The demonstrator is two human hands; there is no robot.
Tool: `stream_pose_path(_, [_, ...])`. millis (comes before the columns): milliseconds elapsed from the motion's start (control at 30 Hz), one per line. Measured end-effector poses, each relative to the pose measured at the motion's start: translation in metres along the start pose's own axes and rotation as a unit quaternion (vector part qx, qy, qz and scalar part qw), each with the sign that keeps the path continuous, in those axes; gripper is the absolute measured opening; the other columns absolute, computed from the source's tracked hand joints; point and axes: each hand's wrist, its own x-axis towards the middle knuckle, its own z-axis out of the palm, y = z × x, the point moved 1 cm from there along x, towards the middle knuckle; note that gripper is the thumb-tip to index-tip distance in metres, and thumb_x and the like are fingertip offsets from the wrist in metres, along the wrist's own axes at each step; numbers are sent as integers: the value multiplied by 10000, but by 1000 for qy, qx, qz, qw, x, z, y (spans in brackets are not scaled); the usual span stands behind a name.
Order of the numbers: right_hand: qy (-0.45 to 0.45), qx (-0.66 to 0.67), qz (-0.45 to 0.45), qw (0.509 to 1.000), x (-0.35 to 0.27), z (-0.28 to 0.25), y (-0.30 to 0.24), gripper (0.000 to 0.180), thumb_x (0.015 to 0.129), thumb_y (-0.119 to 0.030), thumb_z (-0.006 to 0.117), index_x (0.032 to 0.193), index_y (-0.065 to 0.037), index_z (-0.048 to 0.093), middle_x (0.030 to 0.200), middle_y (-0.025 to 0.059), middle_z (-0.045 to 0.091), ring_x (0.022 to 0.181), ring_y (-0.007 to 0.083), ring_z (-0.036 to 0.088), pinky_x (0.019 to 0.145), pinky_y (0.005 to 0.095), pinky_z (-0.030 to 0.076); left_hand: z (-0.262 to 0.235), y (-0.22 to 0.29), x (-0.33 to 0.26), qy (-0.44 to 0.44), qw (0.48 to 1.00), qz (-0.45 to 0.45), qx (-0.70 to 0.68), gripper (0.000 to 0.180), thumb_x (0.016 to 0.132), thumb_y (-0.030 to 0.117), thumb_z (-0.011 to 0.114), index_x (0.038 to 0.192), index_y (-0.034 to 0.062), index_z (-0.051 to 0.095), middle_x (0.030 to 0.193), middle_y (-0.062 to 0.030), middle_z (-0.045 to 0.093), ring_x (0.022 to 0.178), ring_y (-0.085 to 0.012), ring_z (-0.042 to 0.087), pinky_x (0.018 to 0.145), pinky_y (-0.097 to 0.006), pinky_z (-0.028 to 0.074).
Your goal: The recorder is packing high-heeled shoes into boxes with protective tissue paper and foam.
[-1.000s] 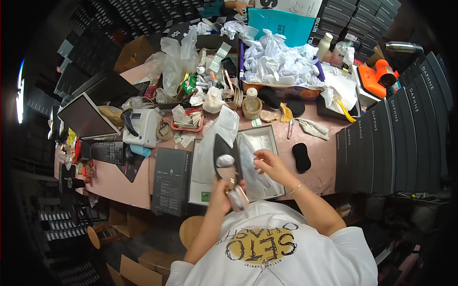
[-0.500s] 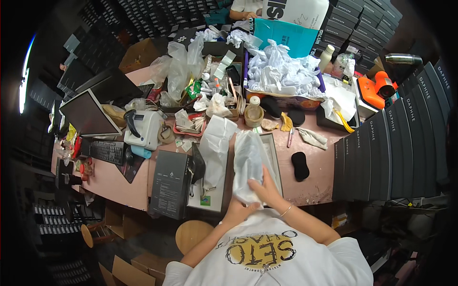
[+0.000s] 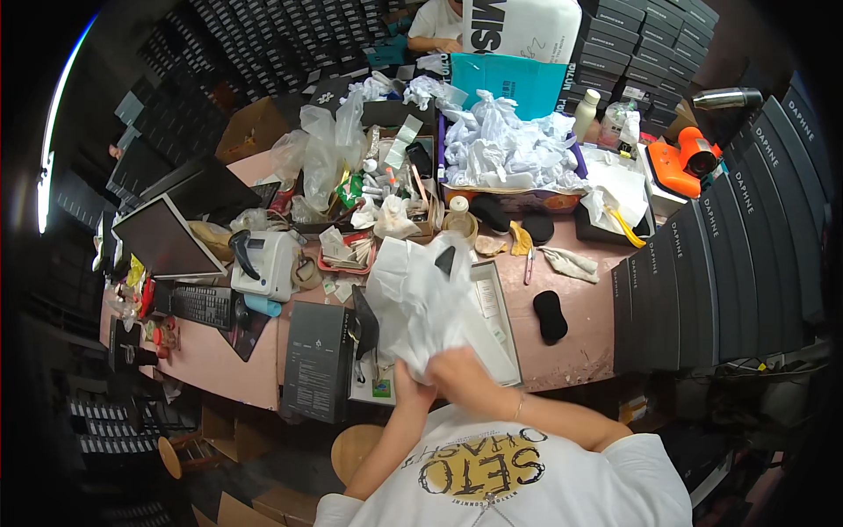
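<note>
In the head view, the white wrapping [image 3: 417,303], a dark patch showing near its top, is above the open box [image 3: 503,325] at the near edge of the pink bench [image 3: 584,356]. The right hand [image 3: 459,376], blurred, curls its fingers over the wrapping's lower end; the left hand [image 3: 413,389] meets that end too, its fingers hidden, so its grip I cannot tell. A black shoe [image 3: 364,325] stands at the box's left side, beside a dark grey carton [image 3: 316,360]; a black oval pad [image 3: 551,318] lies toward the bench's right edge.
</note>
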Motion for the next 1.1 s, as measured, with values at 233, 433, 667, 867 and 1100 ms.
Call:
stream_pose_path(233, [240,151,96,954,-15,-89,49,246,856,-16,610,1101,-30,622,1077,120,618,840,187,630,702,297,531,-54,30,-19,-15,1000,-13,17,507,956,394,394,1337,63,447,1327,-137,510,1207,-310,506,1023,-483,406])
stream_pose_path(433, [-291,79,56,952,-4,-88,64,398,799,-213,670,1126,-2,587,943,234,644,879,378,619,765,393,504,-57,78,-22,-83,979,-110,153,481,970,348,419,1311,12,470,1288,-140,541,1171,-280,543,992,-407,448])
stream_pose_path(667, [1,278,355,893,-73,-85,109,401,813,-282,698,987,59,578,723,138,639,543,169,626,521,304,502,2,98,-50,99,959,212,159,466,971,344,425,1275,0,504,1256,-141,556,1117,-271,562,965,-411,448])
stream_pose_path(867, [192,339,400,829,-75,-117,143,425,829,-331,692,965,53,569,729,69,623,518,111,585,478,237,482,43,-21,13,-286,408,235,835,438,826,230,615,1210,38,525,1260,-149,518,1291,-301,395,1091,-540,195])
stream_pose_path(1100, [-49,213,302,928,-81,-170,106,394,774,-337,734,858,33,625,651,74,621,550,139,609,529,284,488,90,44,9,-212,693,329,605,475,892,277,601,1283,29,497,1041,-141,630,914,-193,612,814,-306,479])
